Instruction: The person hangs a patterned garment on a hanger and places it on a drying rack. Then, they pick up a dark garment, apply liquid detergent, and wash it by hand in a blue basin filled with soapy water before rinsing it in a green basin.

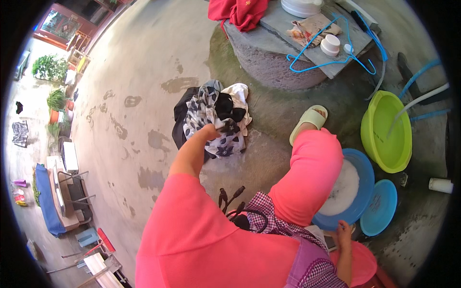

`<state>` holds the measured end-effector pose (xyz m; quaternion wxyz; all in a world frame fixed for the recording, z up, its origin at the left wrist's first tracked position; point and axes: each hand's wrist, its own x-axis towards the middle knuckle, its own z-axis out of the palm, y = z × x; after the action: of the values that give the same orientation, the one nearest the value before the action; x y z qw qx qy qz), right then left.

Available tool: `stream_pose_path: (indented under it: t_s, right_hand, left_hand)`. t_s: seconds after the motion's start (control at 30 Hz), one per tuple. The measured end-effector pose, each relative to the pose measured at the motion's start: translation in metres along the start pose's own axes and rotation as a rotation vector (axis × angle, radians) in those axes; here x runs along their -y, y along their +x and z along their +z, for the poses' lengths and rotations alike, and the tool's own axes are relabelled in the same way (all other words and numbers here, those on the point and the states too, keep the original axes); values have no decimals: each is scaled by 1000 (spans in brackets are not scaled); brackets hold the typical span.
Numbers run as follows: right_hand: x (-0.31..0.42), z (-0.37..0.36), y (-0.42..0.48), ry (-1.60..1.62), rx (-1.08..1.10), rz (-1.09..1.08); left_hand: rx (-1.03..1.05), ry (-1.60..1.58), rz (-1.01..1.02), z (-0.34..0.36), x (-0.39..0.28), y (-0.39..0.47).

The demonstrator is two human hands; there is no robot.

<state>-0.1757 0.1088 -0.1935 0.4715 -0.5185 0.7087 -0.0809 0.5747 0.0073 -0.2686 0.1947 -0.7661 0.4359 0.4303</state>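
Note:
My left hand [211,132] is closed on a white cloth with dark flower prints [226,144], on top of a clothes pile on the concrete floor. Black garments [182,104] and a white garment [237,94] lie beneath and beside it. Just outside the rim of a blue basin [366,180], my right hand [344,232] hangs with loosely bent fingers and nothing visible in it. White suds [344,190] fill the part of the basin that shows. My knee, in pink trousers [306,172], hides its left side.
A smaller blue basin [378,208] stands against the large one. Beyond is a green basin [385,133] with a white hose [414,102] running in. A stone slab [281,21] holds red cloth [241,14], blue hangers [320,66] and a white cup-shaped container [330,45].

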Motion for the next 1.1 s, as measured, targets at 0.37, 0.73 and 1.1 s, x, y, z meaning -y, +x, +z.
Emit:
stream_pose_path:
  t_s: [0.37,0.73,1.1]
  right_hand:
    - [10,5,-8,-257,34,-123]
    - [-29,-2,-17,-276,107,2]
    - [7,2,-14,-141,85,-201]
  left_hand:
    - [-772,11,496,-53,-60,32]
    - [-123,194,-132,-44,-22,2]
    - [-1016,-289,-47,-153,9,-91]
